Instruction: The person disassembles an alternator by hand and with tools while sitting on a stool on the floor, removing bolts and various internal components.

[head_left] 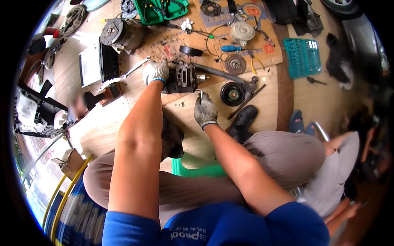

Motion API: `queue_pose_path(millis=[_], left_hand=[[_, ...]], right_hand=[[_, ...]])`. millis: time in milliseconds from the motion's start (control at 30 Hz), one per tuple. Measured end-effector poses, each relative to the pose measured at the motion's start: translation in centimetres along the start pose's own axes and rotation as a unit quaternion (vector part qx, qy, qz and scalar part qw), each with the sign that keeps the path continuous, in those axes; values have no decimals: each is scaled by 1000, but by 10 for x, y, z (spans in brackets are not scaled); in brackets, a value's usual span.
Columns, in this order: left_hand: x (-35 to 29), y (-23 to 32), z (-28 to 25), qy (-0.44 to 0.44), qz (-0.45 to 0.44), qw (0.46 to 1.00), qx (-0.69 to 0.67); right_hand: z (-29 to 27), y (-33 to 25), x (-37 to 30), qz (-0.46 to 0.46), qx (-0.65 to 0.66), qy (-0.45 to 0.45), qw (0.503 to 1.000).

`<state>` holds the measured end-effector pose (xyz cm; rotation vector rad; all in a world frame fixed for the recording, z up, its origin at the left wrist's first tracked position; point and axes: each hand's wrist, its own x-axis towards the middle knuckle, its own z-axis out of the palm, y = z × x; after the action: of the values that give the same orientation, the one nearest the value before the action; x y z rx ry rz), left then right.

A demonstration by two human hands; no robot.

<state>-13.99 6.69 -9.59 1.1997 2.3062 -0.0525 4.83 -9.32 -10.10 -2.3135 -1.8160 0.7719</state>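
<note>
A dark, greasy compressor (180,78) lies on the floor at the edge of a cardboard sheet, its silver shaft (201,77) pointing right. My left hand (156,71), in a pale knitted glove, is closed around its left end. A dirtier glove covers my right hand (206,111), which grips a thin bent metal hex key (201,94); the key's upper end is close to the compressor's lower right side, though contact is unclear. Right of it lie a black pulley (232,94) and a hammer (249,85). Behind are a round clutch plate (235,64) and a black ring (191,51).
A combination wrench (136,67) lies left of my left hand. The cardboard (164,47) carries a blue screwdriver (231,48) and yellow pliers (258,62). A teal socket case (301,58) stands open at right; a green tool case (147,12) is at the back. Another person (334,176) sits at right.
</note>
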Motion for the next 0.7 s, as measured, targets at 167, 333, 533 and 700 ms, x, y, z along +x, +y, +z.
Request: queue_pose_path(millis=[167,333,533,700], left_hand=[[-21,-14,-8,21,-19,1000,-8],[-21,9,-12,17,-8,999,-26],[3,-7,12,89,-32,994,-55],[-4,-7,9,68,-37,996,-38]], right_hand=[[45,21,2,-99,-70,139,983],[83,56,31,-193,-38,311,930],[56,36,35,-181,72,192,962],[8,14,20,18,385,-32,922]])
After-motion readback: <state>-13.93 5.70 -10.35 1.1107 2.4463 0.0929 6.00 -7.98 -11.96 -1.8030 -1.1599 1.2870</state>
